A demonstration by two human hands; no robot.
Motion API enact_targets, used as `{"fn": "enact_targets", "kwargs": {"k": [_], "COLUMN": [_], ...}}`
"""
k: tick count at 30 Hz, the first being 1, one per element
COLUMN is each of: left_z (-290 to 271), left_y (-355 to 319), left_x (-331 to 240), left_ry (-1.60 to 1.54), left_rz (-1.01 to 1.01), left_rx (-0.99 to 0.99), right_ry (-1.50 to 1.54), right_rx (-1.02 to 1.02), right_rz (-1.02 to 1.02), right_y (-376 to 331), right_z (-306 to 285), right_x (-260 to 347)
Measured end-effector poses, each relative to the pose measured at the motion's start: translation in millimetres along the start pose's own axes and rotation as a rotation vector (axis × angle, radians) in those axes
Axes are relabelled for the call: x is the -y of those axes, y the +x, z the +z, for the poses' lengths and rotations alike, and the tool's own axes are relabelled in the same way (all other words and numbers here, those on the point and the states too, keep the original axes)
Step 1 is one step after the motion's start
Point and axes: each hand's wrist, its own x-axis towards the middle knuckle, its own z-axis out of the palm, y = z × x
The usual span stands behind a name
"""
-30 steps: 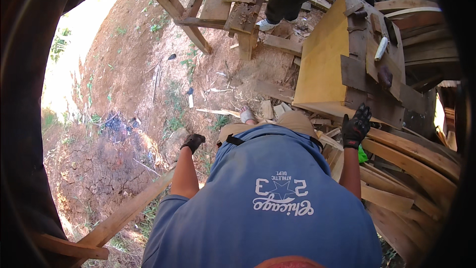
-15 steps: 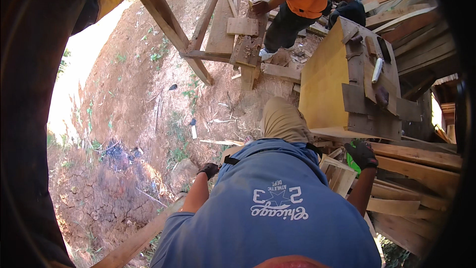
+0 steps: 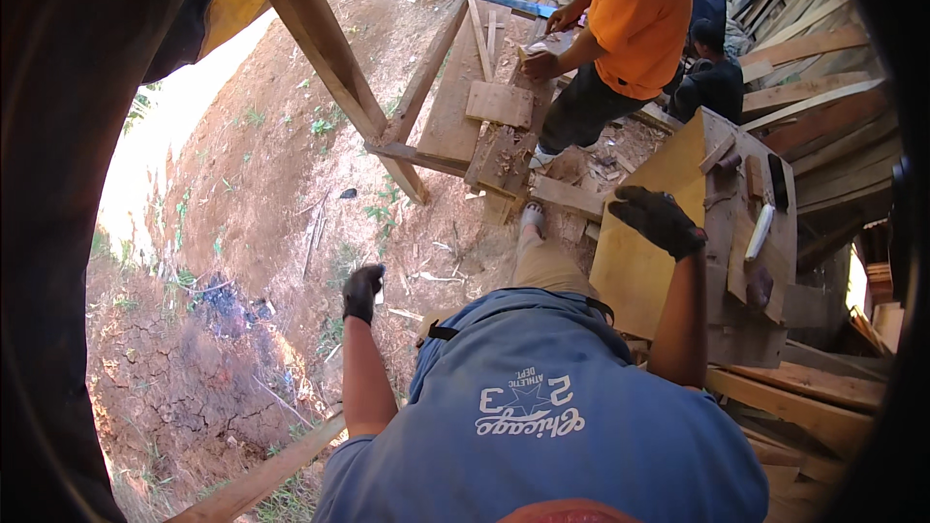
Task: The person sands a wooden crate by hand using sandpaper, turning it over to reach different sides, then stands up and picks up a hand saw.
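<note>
My left hand (image 3: 362, 293), in a dark glove, is raised over the dirt to the left of my body. Its fingers are curled in, and I see nothing held in them. On the right, my gloved right hand (image 3: 661, 221) is held over the yellowish side of a large wooden box (image 3: 630, 266). That hand's fingers are partly bent, with a gap by the thumb, and it holds nothing visible. On the box top lie a pale-handled tool (image 3: 760, 232), a dark narrow block (image 3: 777, 182) and some board pieces.
Ahead, a person in an orange shirt (image 3: 639, 19) works at a plank bench (image 3: 450, 126) with a blue-bladed saw (image 3: 518, 6). Another person in dark clothes (image 3: 712, 87) sits beyond. Stacked boards (image 3: 814, 397) line the right; a slanted post (image 3: 315, 39) stands at left.
Both my hands have risen and moved forward from beside my body. My right hand has left the bright green item near the boards. My view has shifted, and a foot now shows ahead.
</note>
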Motion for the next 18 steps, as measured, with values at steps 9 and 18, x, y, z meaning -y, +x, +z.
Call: {"fn": "enact_targets", "kwargs": {"k": [9, 18], "left_z": [155.9, 118.9], "left_y": [24.8, 185.8], "left_x": [-468.7, -625.7], "left_ry": [0.292, 0.829], "left_rz": [1.069, 1.626], "left_rx": [-0.840, -1.936], "right_ry": [-0.170, 0.269], "right_rx": [0.073, 0.306], "right_rz": [-0.178, -0.051], "right_y": [191.0, 306.5], "right_z": [-37.7, -45.7], "right_x": [-82.8, -126.2]}}
